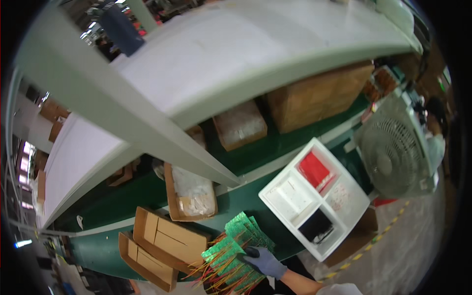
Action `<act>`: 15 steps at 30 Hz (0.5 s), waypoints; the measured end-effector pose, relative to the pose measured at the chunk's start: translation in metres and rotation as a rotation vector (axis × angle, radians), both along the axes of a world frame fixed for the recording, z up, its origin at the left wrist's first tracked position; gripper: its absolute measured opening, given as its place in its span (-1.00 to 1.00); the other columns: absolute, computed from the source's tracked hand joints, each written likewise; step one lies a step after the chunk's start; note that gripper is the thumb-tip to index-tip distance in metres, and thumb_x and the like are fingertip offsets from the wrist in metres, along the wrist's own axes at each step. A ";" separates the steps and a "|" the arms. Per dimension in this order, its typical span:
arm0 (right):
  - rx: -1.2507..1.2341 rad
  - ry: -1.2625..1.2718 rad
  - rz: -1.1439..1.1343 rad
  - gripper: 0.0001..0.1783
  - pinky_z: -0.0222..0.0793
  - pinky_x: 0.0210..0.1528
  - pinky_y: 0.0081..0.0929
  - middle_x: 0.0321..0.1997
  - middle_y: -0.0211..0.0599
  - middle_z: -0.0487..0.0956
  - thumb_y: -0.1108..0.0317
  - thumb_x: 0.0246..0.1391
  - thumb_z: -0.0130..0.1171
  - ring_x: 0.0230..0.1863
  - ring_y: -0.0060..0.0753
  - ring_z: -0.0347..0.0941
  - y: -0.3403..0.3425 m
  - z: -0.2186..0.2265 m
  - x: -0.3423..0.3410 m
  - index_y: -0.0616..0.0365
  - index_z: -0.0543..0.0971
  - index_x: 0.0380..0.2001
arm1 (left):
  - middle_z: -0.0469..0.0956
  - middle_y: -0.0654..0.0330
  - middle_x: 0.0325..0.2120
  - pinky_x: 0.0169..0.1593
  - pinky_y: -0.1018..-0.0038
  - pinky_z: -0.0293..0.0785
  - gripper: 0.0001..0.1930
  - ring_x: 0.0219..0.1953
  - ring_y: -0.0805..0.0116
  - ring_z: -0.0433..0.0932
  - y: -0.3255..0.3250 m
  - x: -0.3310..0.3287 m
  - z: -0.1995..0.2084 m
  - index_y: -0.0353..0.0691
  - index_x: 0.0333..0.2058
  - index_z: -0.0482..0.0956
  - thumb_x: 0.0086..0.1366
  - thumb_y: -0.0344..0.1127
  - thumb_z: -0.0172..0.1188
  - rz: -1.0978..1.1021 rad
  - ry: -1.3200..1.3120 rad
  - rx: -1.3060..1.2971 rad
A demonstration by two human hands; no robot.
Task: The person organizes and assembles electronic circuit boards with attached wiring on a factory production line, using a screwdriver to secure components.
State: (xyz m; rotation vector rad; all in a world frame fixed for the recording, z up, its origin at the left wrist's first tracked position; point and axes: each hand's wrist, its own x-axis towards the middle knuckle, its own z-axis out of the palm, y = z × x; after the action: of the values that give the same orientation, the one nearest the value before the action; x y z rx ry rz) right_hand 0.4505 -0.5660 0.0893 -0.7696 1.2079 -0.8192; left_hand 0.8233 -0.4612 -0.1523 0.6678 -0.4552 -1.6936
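My right hand point(269, 262), in a grey glove with dark fingertips, comes in from the lower right. Its fingers are closed at the edge of a green circuit board panel point(221, 249). Thin red and yellow wires stick out from this panel and hang below it. More green circuit boards point(244, 227) lie overlapped just beyond, on the green bench top. The lowest boards are partly hidden by wires and the frame's edge. My left hand does not show.
Two open cardboard boxes point(169, 239) stand left of the boards. Behind them sits a carton of clear plastic bags point(192, 189). A white divided tray point(275, 195) holding red and black parts is at right, beside a large fan point(393, 152). A slanted white post point(162, 130) crosses the bench.
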 end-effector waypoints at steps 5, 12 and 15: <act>0.072 -0.075 -0.008 -0.47 0.36 0.11 -0.43 -0.03 -0.06 0.60 0.19 0.13 0.22 -0.02 -0.37 0.52 -0.014 0.012 -0.023 0.21 0.45 0.11 | 0.56 0.07 -0.12 0.02 0.08 0.56 -0.57 -0.02 0.11 0.54 -0.054 0.037 -0.061 -0.16 0.08 0.41 0.41 -0.01 -0.05 -0.181 0.060 0.089; 0.129 0.009 -0.119 -0.39 0.25 0.24 -0.29 0.14 0.02 0.49 0.28 0.08 0.29 0.17 -0.08 0.40 0.001 -0.018 -0.040 0.24 0.40 0.19 | 0.53 0.07 -0.07 0.04 0.08 0.54 -0.56 0.01 0.11 0.52 -0.116 -0.022 -0.103 -0.16 0.12 0.37 0.41 -0.02 -0.04 -0.297 0.298 0.104; 0.005 0.196 -0.178 -0.44 0.34 0.10 -0.29 0.02 0.01 0.54 0.27 0.05 0.31 0.03 -0.06 0.46 0.003 -0.033 -0.040 0.26 0.46 0.10 | 0.52 0.08 -0.05 0.05 0.08 0.53 -0.55 0.03 0.11 0.51 -0.138 -0.053 -0.089 -0.16 0.14 0.36 0.41 -0.03 -0.04 -0.345 0.399 0.115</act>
State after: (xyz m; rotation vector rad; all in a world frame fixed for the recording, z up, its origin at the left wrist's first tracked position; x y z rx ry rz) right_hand 0.4104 -0.5631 0.0561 -0.7587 1.4687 -0.9010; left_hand 0.7705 -0.5991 -0.2412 0.3274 -0.1945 -2.1336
